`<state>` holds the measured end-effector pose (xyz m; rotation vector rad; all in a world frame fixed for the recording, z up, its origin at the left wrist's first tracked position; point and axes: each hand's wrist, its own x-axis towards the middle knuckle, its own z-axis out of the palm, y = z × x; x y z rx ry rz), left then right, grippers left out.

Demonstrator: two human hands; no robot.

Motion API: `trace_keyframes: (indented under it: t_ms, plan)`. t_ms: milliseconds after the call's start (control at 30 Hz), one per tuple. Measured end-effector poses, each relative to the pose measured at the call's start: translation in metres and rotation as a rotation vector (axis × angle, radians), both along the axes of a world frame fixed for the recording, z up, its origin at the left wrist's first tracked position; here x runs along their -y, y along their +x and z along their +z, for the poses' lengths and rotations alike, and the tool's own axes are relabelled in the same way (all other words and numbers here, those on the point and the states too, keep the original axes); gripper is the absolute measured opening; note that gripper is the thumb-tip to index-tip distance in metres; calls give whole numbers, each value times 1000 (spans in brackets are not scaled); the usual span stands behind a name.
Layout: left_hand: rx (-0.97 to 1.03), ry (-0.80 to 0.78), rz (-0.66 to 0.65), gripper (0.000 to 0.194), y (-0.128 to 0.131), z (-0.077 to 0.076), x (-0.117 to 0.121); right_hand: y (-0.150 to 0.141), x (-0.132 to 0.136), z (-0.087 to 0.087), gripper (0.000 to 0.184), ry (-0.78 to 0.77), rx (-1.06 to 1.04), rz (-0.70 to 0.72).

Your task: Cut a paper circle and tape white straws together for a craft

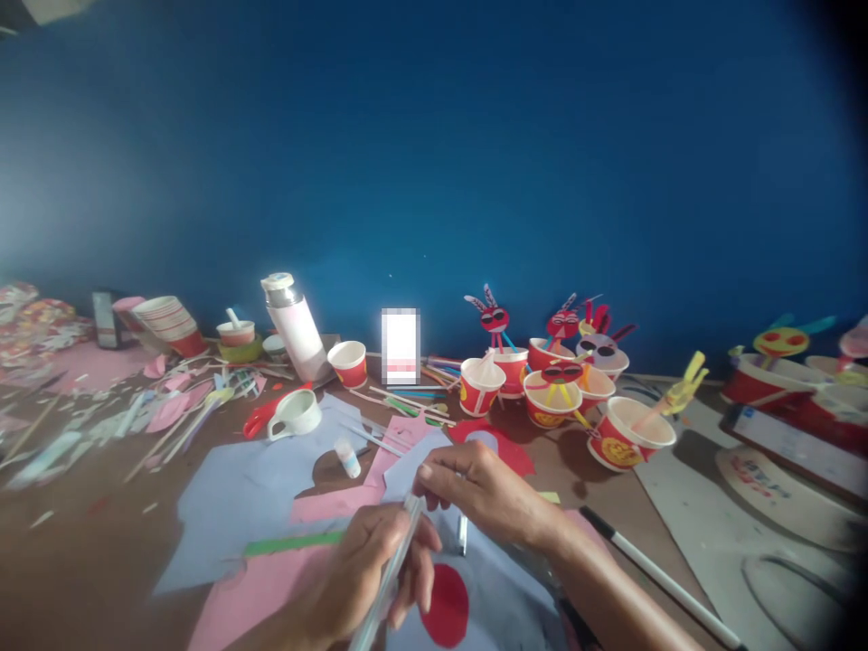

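Note:
A long translucent plastic tube or strip [394,565] slants up through my left hand [370,561], the thumb pressing along it and the fingers curled behind. At its upper end my right hand [467,479] is pinched closed, its fingertips close to the tube; whatever lies between them is too small to make out. Below the hands a red paper oval [446,606] rests on blue-grey paper [505,579]. Beside the right wrist lies a small white and black pen-like piece [462,535]. A green strip [293,543] crosses pink paper [264,592] left of my left hand.
Paper cups with insect-like figures [552,398] stand at back right, near a white cup [295,414], glue stick [347,458] and flask [298,339]. A white marker [665,579] lies right. Paper scraps [180,402] litter the left; a blue wall [434,163] rises behind.

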<state>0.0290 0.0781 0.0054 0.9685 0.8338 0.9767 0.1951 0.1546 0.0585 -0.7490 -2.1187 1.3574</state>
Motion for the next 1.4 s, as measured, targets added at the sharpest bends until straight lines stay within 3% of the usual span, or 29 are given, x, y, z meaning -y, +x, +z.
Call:
trace_keyframes:
  t_ms: [100, 267, 467, 633, 833, 1067, 1200, 1400]
  plan:
    - [-25, -15, 14, 48, 2, 2, -1, -1, -2, -4, 34, -5, -22, 5]
    - [-63, 4, 10, 48, 2, 3, -3, 1, 5, 4, 10, 22, 161, -34]
    - [77, -15, -68, 56, 0, 7, -5, 7, 7, 15, 10, 56, 228, -97]
    - [-11, -23, -53, 36, -3, 11, -8, 9, 5, 17, 14, 76, 207, -134]
    - [-11, 4, -26, 30, 1, 17, -9, 5, 7, 15, 14, 33, 156, -148]
    - [-19, 32, -55, 28, 1, 21, -13, 3, 11, 16, 16, 193, 265, -225]
    - [-46, 66, -100, 26, -3, 24, -16, 6, 8, 15, 16, 131, 196, -258]
    - [-67, 110, -54, 21, -4, 30, -19, 7, 4, 11, 17, 22, 25, -267]
